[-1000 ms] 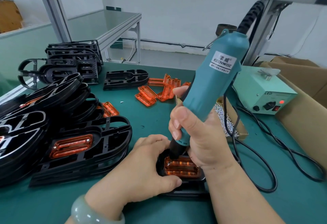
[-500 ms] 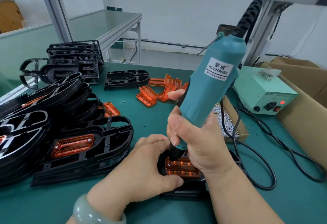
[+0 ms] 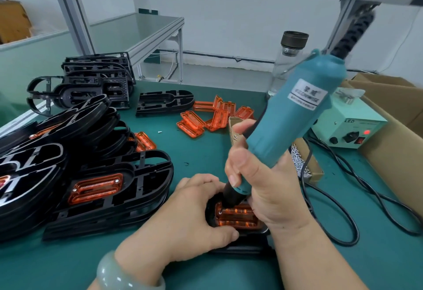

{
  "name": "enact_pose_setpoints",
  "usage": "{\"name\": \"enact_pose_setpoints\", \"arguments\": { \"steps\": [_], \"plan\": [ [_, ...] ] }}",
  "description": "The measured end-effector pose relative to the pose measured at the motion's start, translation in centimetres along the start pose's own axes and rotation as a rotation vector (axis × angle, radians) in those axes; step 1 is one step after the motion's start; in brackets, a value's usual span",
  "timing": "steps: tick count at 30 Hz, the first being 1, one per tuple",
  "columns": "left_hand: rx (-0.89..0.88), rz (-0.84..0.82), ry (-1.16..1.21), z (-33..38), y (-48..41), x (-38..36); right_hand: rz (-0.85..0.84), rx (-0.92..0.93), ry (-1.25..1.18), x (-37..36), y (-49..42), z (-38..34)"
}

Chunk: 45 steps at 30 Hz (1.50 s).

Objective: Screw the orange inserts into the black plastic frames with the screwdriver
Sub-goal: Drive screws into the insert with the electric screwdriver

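Note:
My right hand point(image 3: 263, 180) grips a teal electric screwdriver point(image 3: 295, 115), tilted to the upper right, its black tip down on the left end of an orange insert point(image 3: 238, 217). That insert sits in a black plastic frame point(image 3: 242, 247) on the green mat, mostly hidden under my hands. My left hand point(image 3: 183, 216) curls round the frame's left edge, thumb along the insert's near side. Loose orange inserts point(image 3: 212, 117) lie farther back on the mat.
A stack of black frames with an orange insert fitted point(image 3: 96, 189) lies at the left, more frames point(image 3: 91, 83) behind. A box of screws point(image 3: 302, 164), a power supply point(image 3: 350, 129) with black cables, cardboard boxes point(image 3: 393, 152) and a glass bottle point(image 3: 288, 61) stand at the right.
The screwdriver's top has tipped a little further right and its tip has shifted slightly left on the insert. Both hands stay where they were.

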<state>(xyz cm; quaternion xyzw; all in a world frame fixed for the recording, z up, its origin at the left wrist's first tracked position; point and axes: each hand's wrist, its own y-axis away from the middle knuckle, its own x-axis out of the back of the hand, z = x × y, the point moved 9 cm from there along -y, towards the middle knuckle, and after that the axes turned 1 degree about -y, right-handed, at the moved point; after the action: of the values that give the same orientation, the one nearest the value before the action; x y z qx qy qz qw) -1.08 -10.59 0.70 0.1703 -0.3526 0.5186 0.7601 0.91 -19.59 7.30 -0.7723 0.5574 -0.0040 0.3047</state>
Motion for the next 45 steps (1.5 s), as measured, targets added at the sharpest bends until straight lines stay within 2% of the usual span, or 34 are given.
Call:
{"name": "enact_pose_setpoints", "arguments": {
  "steps": [26,30,36,45],
  "plan": [
    [-0.005,0.006,-0.079,0.6,0.2,-0.2,0.022,0.064,-0.067,0.1,0.7,-1.2],
    [0.026,-0.01,-0.084,0.3,0.1,-0.4,0.101,0.112,-0.165,1.4,0.5,-2.2],
    [0.036,0.006,-0.116,0.3,0.3,-0.2,0.237,0.086,-0.21,3.8,0.1,-2.4],
    [0.123,-0.035,-0.253,0.0,1.5,1.1,0.444,0.119,-0.194,7.2,0.6,-2.3]
  ]
}}
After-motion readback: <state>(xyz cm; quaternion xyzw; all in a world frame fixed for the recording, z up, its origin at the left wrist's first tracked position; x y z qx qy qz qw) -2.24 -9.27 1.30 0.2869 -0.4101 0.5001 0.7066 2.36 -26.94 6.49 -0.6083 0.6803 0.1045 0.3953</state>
